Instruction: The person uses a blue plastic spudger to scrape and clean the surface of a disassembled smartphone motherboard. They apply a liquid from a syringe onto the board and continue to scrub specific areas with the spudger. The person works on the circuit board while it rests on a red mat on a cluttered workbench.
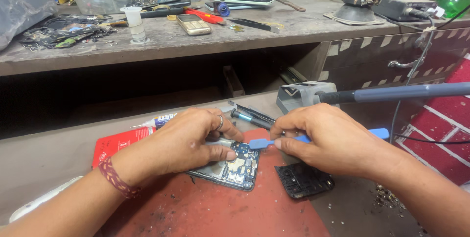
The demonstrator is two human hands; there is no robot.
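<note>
Under the left hand (pixel 188 141), which pins an opened phone (pixel 230 166) to the red mat (pixel 220 207), prying looks underway: the right hand (pixel 328 139) pinches a blue pry tool (pixel 262 143) at the board's edge, and I'd say gentle leverage comes next.

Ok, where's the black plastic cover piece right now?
In the head view, the black plastic cover piece lies on the red mat, right of the opened phone, under the right hand.

A worn grey workbench (pixel 196 38) spans the upper frame, with a dark open shelf (pixel 122 87) beneath it. Red brick-patterned flooring (pixel 448 119) shows at the right edge, under even, soft light.
</note>
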